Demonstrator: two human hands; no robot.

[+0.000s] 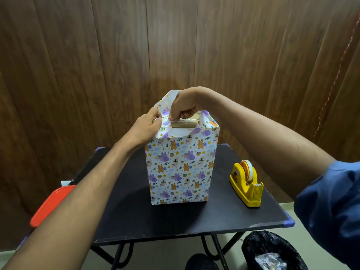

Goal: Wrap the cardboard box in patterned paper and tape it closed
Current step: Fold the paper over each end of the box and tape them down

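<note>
I have the cardboard box (184, 124) standing upright near the middle of the dark counter (224, 215), its sides already covered by the patterned paper (179, 168). Only a strip of bare cardboard shows at the top opening, where the paper rises above the box rim in loose flaps. My left hand (147, 126) is at the top left corner, its grip pinching the paper flap between thumb and fingertips. My right hand (185, 106) comes over from above, fingers curled, its grip closed on the paper edge at the opening, just beside the left hand's fingers.

To the right of the box, well apart from it, the yellow tape dispenser (247, 183) sits close to the counter's right edge, with open dark surface between the two. In front of the box the counter is bare to its near edge, whose blue trim (290, 223) shows at the right corner. A red lid (51, 205) overhangs the left edge. On the floor below right stands a bin lined with a black bag (272, 252). A wood-panelled wall (175, 45) stands close behind the counter's far edge.
</note>
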